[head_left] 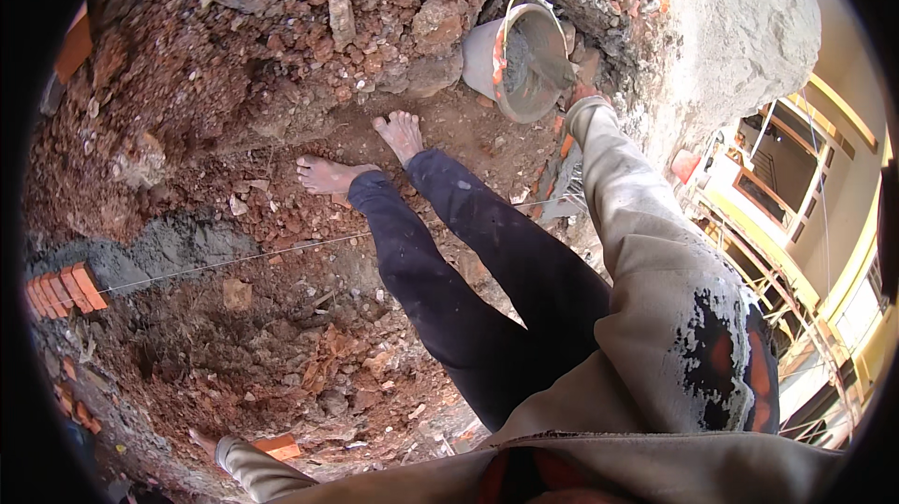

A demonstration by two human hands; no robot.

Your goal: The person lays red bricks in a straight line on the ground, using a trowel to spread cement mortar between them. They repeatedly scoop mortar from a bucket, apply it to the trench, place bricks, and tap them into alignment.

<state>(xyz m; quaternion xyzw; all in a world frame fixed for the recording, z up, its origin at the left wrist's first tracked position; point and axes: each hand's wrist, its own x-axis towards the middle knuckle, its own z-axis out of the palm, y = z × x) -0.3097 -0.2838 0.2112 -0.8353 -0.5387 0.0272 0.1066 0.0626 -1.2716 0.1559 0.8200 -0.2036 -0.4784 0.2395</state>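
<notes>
At the upper right, my right hand is closed at the rim of a tilted bucket. It grips a trowel whose mortar-coated blade reaches inside; the handle is mostly hidden in my fingers. Wet grey mortar lies in the bucket, and its pale handle stands up over the far side. Far off at the lower left, my left hand stretches out from its sleeve, small in the picture, with nothing visible in it. An orange brick lies on the ground beside that forearm.
My bare feet stand on reddish rubble. A taut string runs over a grey mortar bed to a row of bricks at left. A rough concrete mass rises at right, near a yellow-framed building.
</notes>
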